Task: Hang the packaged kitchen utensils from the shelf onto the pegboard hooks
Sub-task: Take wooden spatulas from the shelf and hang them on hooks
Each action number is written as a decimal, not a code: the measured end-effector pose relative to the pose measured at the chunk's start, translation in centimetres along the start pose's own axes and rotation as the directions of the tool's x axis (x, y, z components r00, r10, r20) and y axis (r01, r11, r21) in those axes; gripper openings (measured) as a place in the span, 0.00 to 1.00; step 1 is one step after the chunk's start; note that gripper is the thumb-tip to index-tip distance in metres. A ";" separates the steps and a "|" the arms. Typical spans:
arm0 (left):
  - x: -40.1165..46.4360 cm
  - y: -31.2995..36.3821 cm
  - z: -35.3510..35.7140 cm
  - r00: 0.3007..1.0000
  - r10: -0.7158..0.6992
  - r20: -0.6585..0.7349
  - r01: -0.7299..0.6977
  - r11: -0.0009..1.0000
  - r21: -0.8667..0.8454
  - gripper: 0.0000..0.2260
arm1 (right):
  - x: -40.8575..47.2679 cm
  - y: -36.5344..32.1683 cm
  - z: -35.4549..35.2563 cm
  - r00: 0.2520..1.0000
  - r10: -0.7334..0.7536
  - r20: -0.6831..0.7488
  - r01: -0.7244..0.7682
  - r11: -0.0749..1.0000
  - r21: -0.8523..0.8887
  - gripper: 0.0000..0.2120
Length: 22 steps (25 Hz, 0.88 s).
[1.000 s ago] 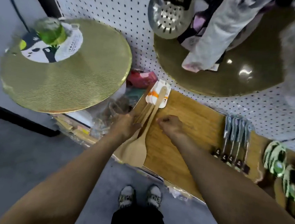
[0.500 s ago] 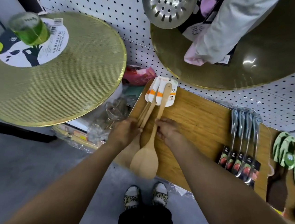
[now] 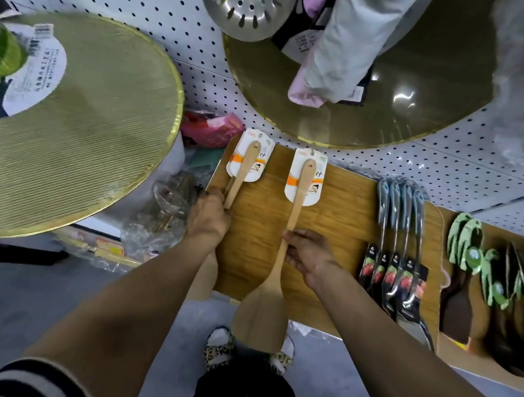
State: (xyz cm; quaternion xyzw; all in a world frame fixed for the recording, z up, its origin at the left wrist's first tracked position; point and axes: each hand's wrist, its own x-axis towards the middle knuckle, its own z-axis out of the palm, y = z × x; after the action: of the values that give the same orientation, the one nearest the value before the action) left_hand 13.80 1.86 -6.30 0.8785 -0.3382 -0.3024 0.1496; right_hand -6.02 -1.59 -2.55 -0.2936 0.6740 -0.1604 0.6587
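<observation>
While the right hand [image 3: 308,253] grips one wooden spatula [image 3: 281,247] at mid-handle, fingers curled round the shaft, the spatula's long axis runs almost straight away from the person: its broad blade hangs off the near edge of the wooden shelf [image 3: 340,224] over the floor, and its carded end [image 3: 305,180] lies flat on the shelf, pointing at the pegboard [image 3: 415,167] just beyond. The left hand [image 3: 210,217] closes on the handles of the remaining spatulas [image 3: 240,177], which lie parallel at the shelf's left edge, their cards likewise toward the board; how many are in that bundle cannot be told. So the hanging hole sits at the far tip, well beyond the gripping fingers, and the right hand is the nearer one to any peg above that spot. My judgement is that the next move needs a lift and a forward reach, keeping the handle in line so the card's hole meets a hook end-on; no free hook is plainly visible from here.
</observation>
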 end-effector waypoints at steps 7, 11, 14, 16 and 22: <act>-3.0 2.0 -1.0 0.999 -0.016 -0.040 0.015 1.000 -0.013 0.11 | -4.0 -0.4 -4.1 0.999 -0.030 -0.014 0.031 0.998 0.053 0.02; -3.6 1.5 1.1 1.000 -0.002 -0.021 0.001 0.997 -0.080 0.16 | -3.8 -0.4 -7.1 0.996 -0.094 0.000 0.094 0.995 0.024 0.08; -4.0 0.4 2.9 0.999 0.002 -0.033 -0.001 1.000 0.027 0.18 | -3.2 0.3 -8.3 0.998 -0.059 -0.027 0.060 0.998 0.018 0.08; -3.9 0.8 3.2 0.997 0.006 -0.083 0.001 0.996 0.089 0.16 | -2.7 0.4 -8.4 0.999 -0.049 -0.023 0.050 0.998 0.041 0.06; -3.4 1.3 3.7 0.994 -0.090 -0.059 0.088 0.995 -0.037 0.15 | -3.0 1.1 -8.5 1.000 -0.012 -0.019 0.014 0.993 0.118 0.03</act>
State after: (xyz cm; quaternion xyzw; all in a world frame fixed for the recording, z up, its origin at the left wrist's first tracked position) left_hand 8.78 3.01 -7.05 0.8987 -0.2886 -0.2879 0.1614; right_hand -14.66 -0.37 -0.08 -0.2570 0.6673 -0.2071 0.6676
